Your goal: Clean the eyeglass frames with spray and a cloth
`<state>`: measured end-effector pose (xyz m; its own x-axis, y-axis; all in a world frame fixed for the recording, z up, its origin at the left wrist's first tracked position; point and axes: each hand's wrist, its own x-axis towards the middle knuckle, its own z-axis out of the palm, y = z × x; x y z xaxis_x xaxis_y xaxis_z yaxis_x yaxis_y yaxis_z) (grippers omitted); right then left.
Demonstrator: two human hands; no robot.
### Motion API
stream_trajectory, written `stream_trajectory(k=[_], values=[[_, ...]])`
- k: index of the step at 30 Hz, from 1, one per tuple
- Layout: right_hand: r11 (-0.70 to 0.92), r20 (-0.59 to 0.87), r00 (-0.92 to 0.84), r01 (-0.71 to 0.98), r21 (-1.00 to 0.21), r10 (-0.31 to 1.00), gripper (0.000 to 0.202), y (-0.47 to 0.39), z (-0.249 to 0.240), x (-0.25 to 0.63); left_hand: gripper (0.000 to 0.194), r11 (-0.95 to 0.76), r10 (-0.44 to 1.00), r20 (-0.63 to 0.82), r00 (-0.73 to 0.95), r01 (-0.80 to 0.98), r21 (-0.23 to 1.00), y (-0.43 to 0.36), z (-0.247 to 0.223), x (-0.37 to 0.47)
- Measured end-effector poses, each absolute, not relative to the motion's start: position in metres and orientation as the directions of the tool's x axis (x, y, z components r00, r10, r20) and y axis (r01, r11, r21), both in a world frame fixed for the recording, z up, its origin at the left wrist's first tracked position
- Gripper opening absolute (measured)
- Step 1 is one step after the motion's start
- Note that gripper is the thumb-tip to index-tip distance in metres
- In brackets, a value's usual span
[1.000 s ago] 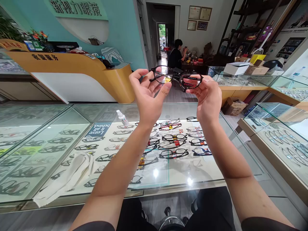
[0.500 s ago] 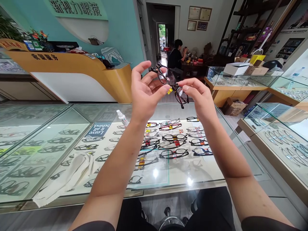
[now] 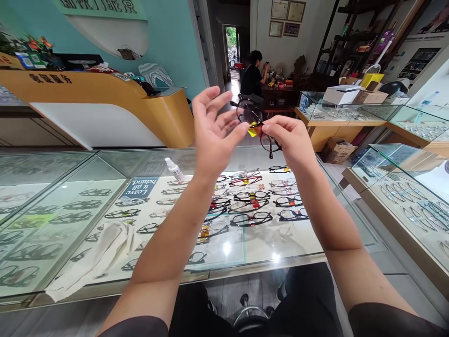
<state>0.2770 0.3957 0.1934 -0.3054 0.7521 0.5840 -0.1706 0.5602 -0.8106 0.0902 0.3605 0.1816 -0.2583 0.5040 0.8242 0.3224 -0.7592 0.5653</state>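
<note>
A dark-framed pair of eyeglasses (image 3: 249, 112) with a yellow tag (image 3: 252, 130) is held up in front of me, tilted, above the glass counter. My right hand (image 3: 292, 139) pinches it near the bridge between thumb and fingers. Beside the upper lens, my left hand (image 3: 218, 125) has its fingers spread, with the thumb tip close to the rim; whether it touches is unclear. Below lie rows of eyeglasses (image 3: 250, 218), several with coloured tags.
On the glass counter (image 3: 287, 250) stand a white spray bottle (image 3: 174, 169) and, at the front left, a crumpled white cloth (image 3: 94, 262). Another display case (image 3: 403, 201) is to the right. Further back a person (image 3: 251, 77) sits at a desk.
My left fingers have spread away from the eyeglasses. The eyeglasses have turned and shifted slightly right in my right hand. The view has shifted a little.
</note>
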Motion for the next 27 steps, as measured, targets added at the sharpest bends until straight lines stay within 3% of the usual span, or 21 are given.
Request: stream_trajectory(k=[3, 5, 8, 14, 16, 18, 22, 27], values=[[0.697, 0.687, -0.163, 0.004, -0.717, 0.708, 0.009, 0.395, 0.19, 0.28, 0.029, -0.693, 0.498, 0.785, -0.369, 0.374, 0.616, 0.347, 0.179, 0.111], [0.769, 0.764, -0.102, 0.14, -0.623, 0.637, 0.009, 0.392, 0.186, 0.281, 0.019, -0.637, 0.606, 0.725, -0.327, 0.347, 0.689, 0.34, 0.177, 0.123], [0.801, 0.816, -0.113, 0.31, -0.513, 0.567, 0.013, 0.379, 0.177, 0.284, 0.023, -0.587, 0.75, 0.623, -0.22, 0.212, 0.781, 0.338, 0.171, 0.137], [0.739, 0.796, -0.208, 0.556, -0.381, 0.568, 0.022, 0.348, 0.151, 0.303, 0.036, -0.453, 0.871, 0.457, -0.179, 0.068, 0.889, 0.346, 0.154, 0.154], [0.731, 0.764, -0.236, 0.549, -0.405, 0.601, 0.026, 0.344, 0.145, 0.313, 0.033, -0.413, 0.892, 0.421, -0.164, 0.083, 0.907, 0.349, 0.148, 0.159], [0.729, 0.725, -0.233, 0.465, -0.502, 0.648, 0.024, 0.348, 0.141, 0.327, 0.028, -0.373, 0.908, 0.391, -0.15, 0.139, 0.918, 0.352, 0.143, 0.161], [0.694, 0.7, -0.092, 0.272, -0.666, 0.708, 0.017, 0.384, 0.131, 0.367, 0.024, -0.321, 0.926, 0.364, -0.094, 0.309, 0.895, 0.357, 0.137, 0.159], [0.511, 0.591, 0.175, 0.351, -0.784, 0.787, 0.028, 0.458, 0.091, 0.431, 0.017, -0.296, 0.955, 0.234, 0.183, 0.651, 0.699, 0.358, 0.137, 0.153]])
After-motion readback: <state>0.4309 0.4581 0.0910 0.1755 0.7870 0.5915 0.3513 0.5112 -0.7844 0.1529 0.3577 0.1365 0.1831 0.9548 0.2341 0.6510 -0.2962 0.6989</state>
